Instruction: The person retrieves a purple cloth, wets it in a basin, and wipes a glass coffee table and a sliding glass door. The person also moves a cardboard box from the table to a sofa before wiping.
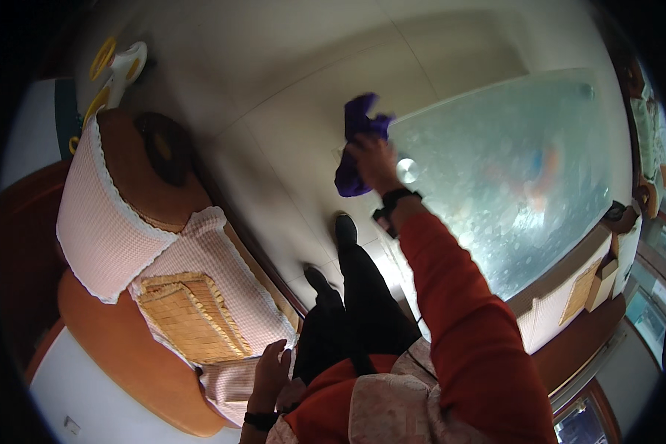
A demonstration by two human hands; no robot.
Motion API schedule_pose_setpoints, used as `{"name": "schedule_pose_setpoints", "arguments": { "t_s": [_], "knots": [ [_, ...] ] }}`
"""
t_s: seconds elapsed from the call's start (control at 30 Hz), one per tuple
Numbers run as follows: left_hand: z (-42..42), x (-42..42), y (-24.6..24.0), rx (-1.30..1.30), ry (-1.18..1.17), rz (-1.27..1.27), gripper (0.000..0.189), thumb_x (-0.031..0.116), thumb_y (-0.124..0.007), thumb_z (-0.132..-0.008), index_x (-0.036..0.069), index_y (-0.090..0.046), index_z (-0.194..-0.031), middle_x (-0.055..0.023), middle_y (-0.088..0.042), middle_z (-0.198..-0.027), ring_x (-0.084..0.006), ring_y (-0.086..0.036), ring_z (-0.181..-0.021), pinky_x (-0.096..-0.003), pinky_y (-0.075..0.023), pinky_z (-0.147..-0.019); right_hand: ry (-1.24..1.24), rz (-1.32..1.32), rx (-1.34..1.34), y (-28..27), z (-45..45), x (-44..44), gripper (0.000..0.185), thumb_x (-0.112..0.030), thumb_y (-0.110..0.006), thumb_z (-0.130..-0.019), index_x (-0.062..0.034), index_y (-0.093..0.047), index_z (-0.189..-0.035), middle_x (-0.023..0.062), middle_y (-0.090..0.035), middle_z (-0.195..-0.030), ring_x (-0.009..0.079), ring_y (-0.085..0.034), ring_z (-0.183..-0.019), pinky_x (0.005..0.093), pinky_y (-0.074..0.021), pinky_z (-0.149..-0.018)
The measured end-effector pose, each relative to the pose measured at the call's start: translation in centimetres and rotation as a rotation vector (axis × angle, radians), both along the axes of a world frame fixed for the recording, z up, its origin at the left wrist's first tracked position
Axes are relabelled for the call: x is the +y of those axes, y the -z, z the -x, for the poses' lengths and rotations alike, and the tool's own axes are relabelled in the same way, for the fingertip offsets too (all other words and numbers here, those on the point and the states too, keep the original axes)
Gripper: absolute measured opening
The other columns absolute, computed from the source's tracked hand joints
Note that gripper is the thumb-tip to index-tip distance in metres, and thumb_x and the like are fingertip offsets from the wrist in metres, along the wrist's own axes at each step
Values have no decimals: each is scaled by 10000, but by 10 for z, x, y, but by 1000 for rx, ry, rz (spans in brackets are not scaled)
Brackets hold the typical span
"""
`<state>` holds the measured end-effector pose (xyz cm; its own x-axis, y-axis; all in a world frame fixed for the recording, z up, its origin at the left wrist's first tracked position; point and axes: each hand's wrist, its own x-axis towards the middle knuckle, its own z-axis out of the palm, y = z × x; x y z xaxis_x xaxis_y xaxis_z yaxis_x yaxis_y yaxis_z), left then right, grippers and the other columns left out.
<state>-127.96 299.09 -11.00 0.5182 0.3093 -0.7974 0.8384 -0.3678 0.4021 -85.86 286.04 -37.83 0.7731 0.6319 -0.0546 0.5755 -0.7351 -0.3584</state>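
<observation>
My right hand (373, 161) grips a purple cloth (357, 119), which hangs out on both sides of the fingers and is slightly blurred. Hand and cloth are at the left corner of a glass-topped table (505, 133), beside a round metal fitting (407, 170) on it. Whether the cloth touches the glass cannot be told. Low in the picture, my left hand (272, 366) is held near my body with nothing in it, its thumb and fingers apart. It is nearest to the covered sofa seat (255, 311).
Left of my legs stands a brown sofa (139, 161) with pink checked covers and woven orange mats (191, 316). A white and yellow ride-on toy (125, 66) is beyond it on the tiled floor (288, 111). Another covered seat (555, 294) borders the table at right.
</observation>
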Motion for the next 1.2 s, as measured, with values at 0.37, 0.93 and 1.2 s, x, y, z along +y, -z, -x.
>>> {"name": "schedule_pose_setpoints", "arguments": {
  "t_s": [0.37,0.93,1.2],
  "knots": [
    [-69,71,18,24,170,106,330,217,-584,-915,11,-587,-1173,-193,-621,-1136,-328,-601,-1075,-385,-480,-924,733,43,75,22,-42,-181,609,-327,-694,-759,-129,-521,-1308,239,-444,-1360,407,-423,-1260,486,-381,-1027],
    [-246,328,11,-255,536,-35,312,213,-539,-917,5,-592,-1143,-200,-620,-1095,-344,-593,-1051,-397,-475,-896,1275,-527,461,-56,55,-68,218,-219,-624,-820,-31,-699,-901,5,-617,-639,94,-533,-580,299,-433,-550],
    [-331,356,38,-210,880,34,295,203,-542,-896,-6,-594,-1098,-216,-614,-1071,-388,-589,-987,-433,-478,-862,1919,-850,613,-54,69,-87,609,-189,-677,-818,-94,-404,-1354,101,-602,-1092,225,-596,-945,390,-541,-746]
  ]
}}
